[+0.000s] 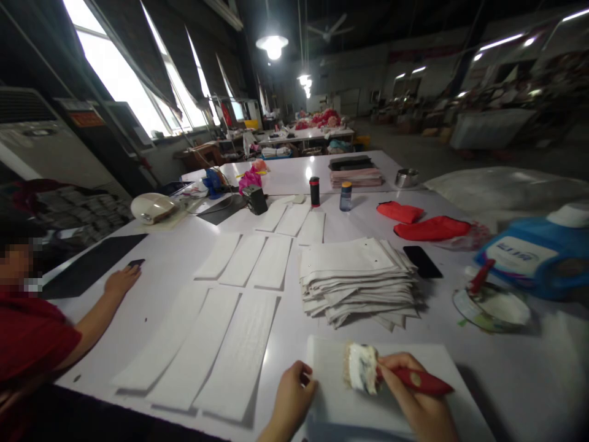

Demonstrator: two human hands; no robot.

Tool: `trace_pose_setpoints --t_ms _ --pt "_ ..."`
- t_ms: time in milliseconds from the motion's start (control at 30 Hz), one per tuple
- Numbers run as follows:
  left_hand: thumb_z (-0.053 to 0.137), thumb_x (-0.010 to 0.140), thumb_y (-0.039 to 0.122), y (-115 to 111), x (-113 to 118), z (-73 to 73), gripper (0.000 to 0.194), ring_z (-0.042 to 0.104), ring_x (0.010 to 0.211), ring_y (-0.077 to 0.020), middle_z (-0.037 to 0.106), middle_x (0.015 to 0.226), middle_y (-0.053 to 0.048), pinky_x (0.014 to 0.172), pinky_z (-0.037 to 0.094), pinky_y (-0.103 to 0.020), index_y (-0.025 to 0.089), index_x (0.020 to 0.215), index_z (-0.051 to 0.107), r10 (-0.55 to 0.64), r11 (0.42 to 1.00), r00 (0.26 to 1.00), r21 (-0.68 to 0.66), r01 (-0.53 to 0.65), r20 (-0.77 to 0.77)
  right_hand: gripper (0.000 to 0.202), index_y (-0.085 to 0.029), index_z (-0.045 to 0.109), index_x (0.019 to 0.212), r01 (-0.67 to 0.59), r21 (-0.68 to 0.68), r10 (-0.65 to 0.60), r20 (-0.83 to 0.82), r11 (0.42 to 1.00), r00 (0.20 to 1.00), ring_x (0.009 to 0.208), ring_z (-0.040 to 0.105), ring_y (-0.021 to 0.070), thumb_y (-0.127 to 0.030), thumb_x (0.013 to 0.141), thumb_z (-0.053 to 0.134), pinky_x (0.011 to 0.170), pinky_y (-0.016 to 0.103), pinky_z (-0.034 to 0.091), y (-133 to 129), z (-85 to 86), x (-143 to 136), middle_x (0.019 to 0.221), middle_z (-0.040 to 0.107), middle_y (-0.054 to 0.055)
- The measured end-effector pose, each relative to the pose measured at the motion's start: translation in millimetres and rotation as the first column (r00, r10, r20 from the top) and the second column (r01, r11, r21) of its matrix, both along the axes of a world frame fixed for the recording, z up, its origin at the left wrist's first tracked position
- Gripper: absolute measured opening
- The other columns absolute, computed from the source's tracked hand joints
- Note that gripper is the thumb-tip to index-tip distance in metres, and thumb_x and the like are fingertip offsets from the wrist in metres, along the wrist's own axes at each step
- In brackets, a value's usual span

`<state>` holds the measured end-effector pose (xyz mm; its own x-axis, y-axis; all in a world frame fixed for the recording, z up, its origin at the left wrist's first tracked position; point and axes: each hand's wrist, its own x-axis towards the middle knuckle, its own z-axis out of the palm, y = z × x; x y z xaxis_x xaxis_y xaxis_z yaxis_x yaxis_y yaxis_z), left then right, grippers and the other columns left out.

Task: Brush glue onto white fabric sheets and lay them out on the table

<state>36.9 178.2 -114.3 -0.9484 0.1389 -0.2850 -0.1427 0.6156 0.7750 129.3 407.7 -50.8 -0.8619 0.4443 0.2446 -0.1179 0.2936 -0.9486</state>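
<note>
My right hand (416, 396) grips a brush by its red handle (426, 382). The brush's wide head (362, 368), coated in white paste, rests over a pale sheet (427, 359) at the table's front edge. Beside the sheet's left edge is my left hand (294, 393), its fingers curled with thumb and forefinger near each other; whether anything thin is between them is hidden. Behind the sheet stands a stack of white pieces (359, 279). White strips (237, 356) lie in rows to the left.
At the left, another person's hand (122, 281) rests on the table near a dark sheet (94, 267). A paste dish (492, 307), blue jug (534, 255), phone (422, 262) and red cloth pieces (430, 227) lie right. Two bottles (315, 192) (345, 197) stand behind.
</note>
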Motion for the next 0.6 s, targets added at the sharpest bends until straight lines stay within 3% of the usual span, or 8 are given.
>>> trace_pose_setpoints --t_ms 167,333,433,500,600 --pt "0.061 0.060 0.009 3 -1 1.3 0.010 0.056 0.057 -0.0165 0.058 0.052 0.001 0.059 0.038 -0.026 0.019 0.061 0.059 0.036 0.998 0.997 0.052 -0.040 0.064 0.024 -0.020 0.055 0.080 -0.180 0.013 0.180 -0.041 0.984 0.983 0.075 0.058 0.0196 -0.040 0.093 0.052 0.073 0.028 0.046 -35 -4.0 -29 0.077 0.059 0.003" --pt "0.060 0.062 0.009 3 -3 -9.5 0.017 0.049 0.041 -0.0135 0.049 0.041 0.005 0.048 0.038 -0.025 0.020 0.053 0.050 0.123 0.978 0.965 0.137 -0.157 0.233 0.022 -0.021 0.054 0.077 -0.222 0.056 0.221 0.021 0.973 0.975 0.066 0.058 0.0191 -0.039 0.089 0.051 0.064 0.028 0.047 -48 -17.2 -48 0.070 0.059 0.001" --pt "0.061 0.064 0.012 2 -2 -15.8 0.018 0.049 0.041 -0.0131 0.046 0.040 0.005 0.048 0.040 -0.025 0.020 0.053 0.050 0.155 0.970 0.951 0.143 -0.199 0.267 0.023 -0.021 0.056 0.075 -0.156 0.074 0.152 0.061 0.985 0.986 0.064 0.059 0.0199 -0.042 0.087 0.054 0.061 0.028 0.047 -15 -24.9 -38 0.067 0.060 0.001" --pt "0.062 0.064 0.013 1 -1 -18.3 0.017 0.049 0.041 -0.0129 0.047 0.040 0.005 0.047 0.041 -0.025 0.020 0.054 0.051 0.162 0.965 0.944 0.156 -0.213 0.286 0.025 -0.022 0.058 0.075 -0.087 0.140 0.073 0.108 0.986 0.992 0.066 0.060 0.0209 -0.045 0.085 0.056 0.062 0.028 0.048 28 -30.1 -20 0.069 0.062 0.001" --pt "0.060 0.064 0.012 1 0 -20.7 0.016 0.048 0.040 -0.0116 0.047 0.041 0.005 0.045 0.039 -0.023 0.020 0.055 0.050 0.150 0.960 0.937 0.182 -0.215 0.315 0.029 -0.025 0.060 0.075 0.055 0.327 -0.120 0.183 0.944 0.976 0.068 0.063 0.0232 -0.053 0.080 0.057 0.063 0.031 0.049 105 -36.3 19 0.072 0.064 0.002"
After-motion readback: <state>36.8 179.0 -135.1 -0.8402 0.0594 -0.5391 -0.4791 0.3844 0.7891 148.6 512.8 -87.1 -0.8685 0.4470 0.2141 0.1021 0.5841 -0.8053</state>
